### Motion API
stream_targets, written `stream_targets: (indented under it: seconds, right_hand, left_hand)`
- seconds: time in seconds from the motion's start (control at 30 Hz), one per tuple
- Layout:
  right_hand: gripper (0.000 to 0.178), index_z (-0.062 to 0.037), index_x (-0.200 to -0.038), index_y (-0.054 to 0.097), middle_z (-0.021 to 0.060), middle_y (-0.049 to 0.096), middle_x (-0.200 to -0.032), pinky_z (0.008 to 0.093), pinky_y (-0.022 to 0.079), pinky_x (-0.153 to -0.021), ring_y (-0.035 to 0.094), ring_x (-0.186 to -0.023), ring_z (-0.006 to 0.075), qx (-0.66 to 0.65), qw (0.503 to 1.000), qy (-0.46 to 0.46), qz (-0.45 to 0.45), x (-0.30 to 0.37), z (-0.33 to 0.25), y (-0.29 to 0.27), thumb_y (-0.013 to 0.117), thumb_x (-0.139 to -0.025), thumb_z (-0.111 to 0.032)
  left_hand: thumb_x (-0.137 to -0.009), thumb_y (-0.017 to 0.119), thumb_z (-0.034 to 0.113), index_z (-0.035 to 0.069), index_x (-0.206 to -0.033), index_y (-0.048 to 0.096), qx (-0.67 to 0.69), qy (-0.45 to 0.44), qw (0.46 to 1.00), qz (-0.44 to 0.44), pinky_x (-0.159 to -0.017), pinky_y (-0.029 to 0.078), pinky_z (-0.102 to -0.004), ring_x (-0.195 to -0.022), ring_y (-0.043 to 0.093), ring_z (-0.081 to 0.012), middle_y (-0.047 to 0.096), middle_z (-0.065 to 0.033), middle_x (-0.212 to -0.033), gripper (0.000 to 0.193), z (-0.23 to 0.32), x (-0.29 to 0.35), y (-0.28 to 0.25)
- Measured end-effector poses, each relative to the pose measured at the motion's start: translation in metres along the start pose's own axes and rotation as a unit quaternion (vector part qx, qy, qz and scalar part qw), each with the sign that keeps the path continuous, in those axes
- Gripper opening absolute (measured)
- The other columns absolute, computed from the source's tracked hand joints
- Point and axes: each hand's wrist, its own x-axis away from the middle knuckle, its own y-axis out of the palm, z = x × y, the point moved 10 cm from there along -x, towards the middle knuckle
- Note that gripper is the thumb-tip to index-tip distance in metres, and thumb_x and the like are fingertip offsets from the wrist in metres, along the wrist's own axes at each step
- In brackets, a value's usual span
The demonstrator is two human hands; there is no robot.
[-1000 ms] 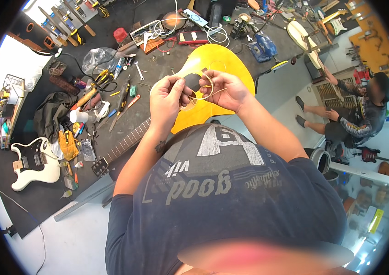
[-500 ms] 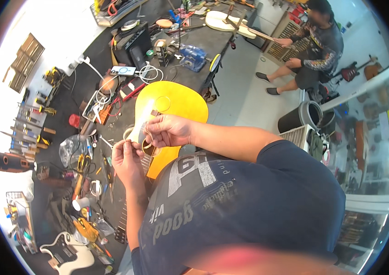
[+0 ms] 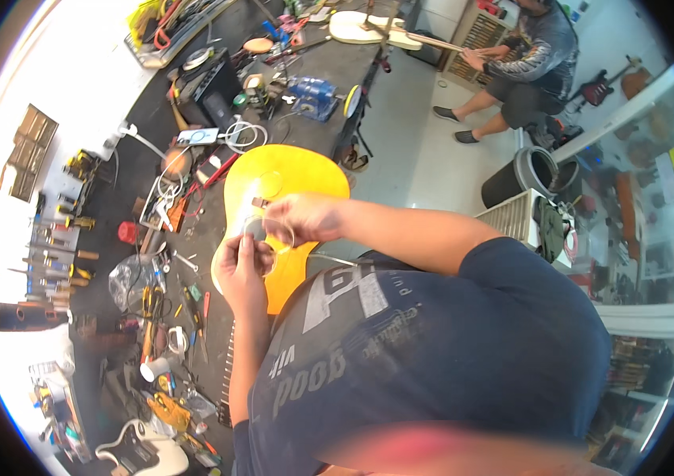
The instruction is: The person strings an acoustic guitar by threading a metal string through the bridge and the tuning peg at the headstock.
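Hands over yellow guitar point(image 3: 285, 186), bench point(image 3: 218, 95).
L hand point(image 3: 240, 266) and R hand point(image 3: 305, 218) both pinch a coiled string point(image 3: 269, 236), held just above guitar body; tools near.

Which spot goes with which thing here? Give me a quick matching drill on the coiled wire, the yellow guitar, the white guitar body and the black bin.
1. coiled wire
2. yellow guitar
3. white guitar body
4. black bin

A. on the floor beside the bench
B. flat on the bench under the hands
C. between both hands
D. near end of the bench

Pairs: 1-C, 2-B, 3-D, 4-A
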Motion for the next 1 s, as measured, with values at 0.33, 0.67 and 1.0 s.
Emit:
stream_targets:
  seconds: [0.33,0.67,1.0]
  right_hand:
    - [0.015,0.0003,-0.109,0.069,0.0067,0.072,-0.088,0.0250,0.059,-0.067,0.070,-0.073,0.0113,0.025,0.989,-0.126,0.070,0.092,-0.073,-0.062,0.067,-0.100,-0.012]
    - [0.011,-0.0016,-0.106,0.068,0.0052,0.071,-0.087,0.0219,0.055,-0.064,0.065,-0.069,0.0079,0.058,0.972,-0.215,0.080,0.188,-0.106,-0.111,0.067,-0.100,-0.010]
    - [0.011,-0.0083,-0.102,0.063,-0.0047,0.058,-0.080,0.0237,0.044,-0.068,0.052,-0.071,0.0046,0.061,0.926,-0.265,0.261,0.288,-0.118,-0.223,0.058,-0.105,-0.018]
  left_hand:
    - [-0.104,0.060,0.007,0.001,-0.124,0.060,0.029,0.062,0.996,-0.055,-0.060,0.049,-0.0243,-0.064,0.061,-0.0096,0.070,-0.0090,-0.085,0.021,0.004,-0.006,0.090]
    - [-0.099,0.066,0.023,0.001,-0.132,0.068,-0.484,0.282,0.814,-0.155,-0.084,0.055,-0.0511,-0.102,0.068,-0.0437,0.068,-0.0282,-0.121,0.039,0.006,0.016,0.244]
    - [-0.088,0.074,0.010,0.007,-0.131,0.068,-0.393,0.386,0.820,-0.156,-0.110,0.043,-0.0495,-0.136,0.051,-0.0425,0.036,-0.0300,-0.160,0.043,0.012,0.056,0.308]
